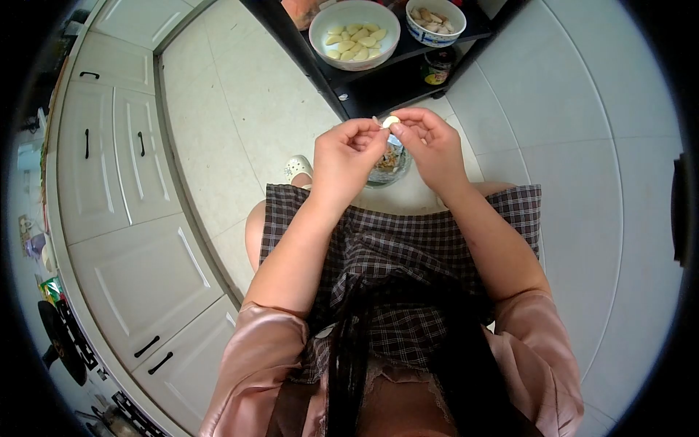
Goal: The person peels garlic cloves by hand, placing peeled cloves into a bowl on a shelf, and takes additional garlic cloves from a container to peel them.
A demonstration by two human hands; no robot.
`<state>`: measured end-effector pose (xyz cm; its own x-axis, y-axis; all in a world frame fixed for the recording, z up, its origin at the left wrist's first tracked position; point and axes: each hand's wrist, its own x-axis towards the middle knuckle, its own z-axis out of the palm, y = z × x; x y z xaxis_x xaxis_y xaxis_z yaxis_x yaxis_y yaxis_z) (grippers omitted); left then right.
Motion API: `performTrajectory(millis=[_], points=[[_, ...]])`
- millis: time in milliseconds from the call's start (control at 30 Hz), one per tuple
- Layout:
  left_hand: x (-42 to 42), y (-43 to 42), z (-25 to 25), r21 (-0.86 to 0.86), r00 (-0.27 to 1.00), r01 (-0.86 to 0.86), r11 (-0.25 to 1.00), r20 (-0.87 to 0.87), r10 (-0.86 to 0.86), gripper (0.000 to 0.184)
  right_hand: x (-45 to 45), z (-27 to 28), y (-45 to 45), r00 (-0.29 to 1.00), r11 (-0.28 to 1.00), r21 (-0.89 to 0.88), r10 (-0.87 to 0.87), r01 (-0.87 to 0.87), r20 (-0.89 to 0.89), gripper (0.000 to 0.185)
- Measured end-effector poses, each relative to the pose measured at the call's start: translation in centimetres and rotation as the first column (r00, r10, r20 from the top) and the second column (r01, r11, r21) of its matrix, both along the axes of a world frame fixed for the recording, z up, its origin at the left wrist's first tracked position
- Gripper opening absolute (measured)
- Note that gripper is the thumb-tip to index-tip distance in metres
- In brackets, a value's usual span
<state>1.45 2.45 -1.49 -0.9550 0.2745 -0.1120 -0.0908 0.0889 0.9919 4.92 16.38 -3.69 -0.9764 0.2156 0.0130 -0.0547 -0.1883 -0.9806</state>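
Note:
A pale garlic clove (391, 121) is held up between both hands, at the top middle of the view. My right hand (435, 149) pinches it between thumb and fingertips. My left hand (348, 154) is closed at the clove's other side, thumb against fingers, and a thin pale bit shows above its fingertips. Directly below the hands is a clear bin or bowl (388, 176) with brownish peelings, partly hidden by them. Beyond the hands, a large white bowl (317, 45) holds several peeled cloves. A smaller patterned bowl (437, 41) beside it holds cloves with their skins on.
Both bowls stand on a black shelf unit (342, 76), with a dark-lidded jar (438, 67) on its lower shelf. White cabinets (145, 280) line the left, with a black pan (62, 341) on the counter. A tiled wall (561, 197) is at the right.

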Motion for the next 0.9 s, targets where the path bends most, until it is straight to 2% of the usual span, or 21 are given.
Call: performTrajectory(millis=[67,133,267,333,367,433,567,633,667,733,867,900], points=[[0.0,0.0,0.0,-0.046,1.0,0.004,0.999,0.007,-0.003,0.015,0.1,0.1,0.0,1.0,1.0,0.024,-0.002,0.003,-0.01,0.017],[-0.1,-0.2,0.0,-0.096,0.999,0.008,0.995,-0.05,-0.013,0.013,0.3,0.6,0.0,1.0,0.987,0.16,0.03,-0.029,-0.001,0.016],[-0.3,-0.2,0.0,-0.105,1.0,0.031,0.994,0.006,-0.031,0.012,0.6,0.6,-0.1,0.998,0.961,0.275,0.045,-0.035,-0.032,0.013],[-0.4,0.1,0.2,-0.088,1.0,-0.002,0.996,0.001,0.002,0.011,0.7,0.6,-0.5,0.994,0.99,0.141,0.027,-0.012,-0.105,0.013],[-0.5,0.0,0.0,-0.089,1.0,-0.004,0.996,0.0,0.004,0.011,0.6,0.7,-0.5,0.994,0.99,0.14,0.028,-0.013,-0.107,0.013],[-0.9,0.0,-0.5,0.001,0.999,-0.005,1.0,0.036,0.005,0.01,0.5,0.7,-0.4,0.997,0.998,-0.023,0.059,-0.061,-0.047,0.015],[-0.7,-0.1,-0.3,-0.04,1.0,-0.023,0.999,0.003,0.023,0.01,0.2,0.8,0.7,0.984,0.98,-0.121,0.168,-0.16,0.06,0.015],[-0.5,0.1,-0.2,-0.053,0.994,-0.051,0.997,-0.103,0.045,0.009,0.2,0.4,0.9,0.953,0.898,-0.366,0.292,-0.245,0.078,0.014],[-0.6,0.0,-0.3,-0.053,0.994,-0.052,0.997,-0.102,0.046,0.009,0.3,0.5,1.0,0.953,0.897,-0.367,0.294,-0.246,0.079,0.014],[-0.9,-0.1,-0.4,-0.197,0.952,-0.145,0.97,-0.296,0.082,0.009,0.4,0.9,1.1,0.938,0.845,-0.467,0.336,-0.26,0.085,0.015],[-0.9,-0.6,-0.3,-0.234,0.954,-0.122,0.965,-0.296,0.049,0.01,0.2,1.1,1.1,0.96,0.918,-0.339,0.256,-0.204,0.116,0.017],[-0.9,-0.8,0.0,-0.292,0.957,-0.086,0.952,-0.289,-0.002,0.01,0.2,1.3,0.6,0.974,0.941,-0.301,0.196,-0.155,0.113,0.018]])
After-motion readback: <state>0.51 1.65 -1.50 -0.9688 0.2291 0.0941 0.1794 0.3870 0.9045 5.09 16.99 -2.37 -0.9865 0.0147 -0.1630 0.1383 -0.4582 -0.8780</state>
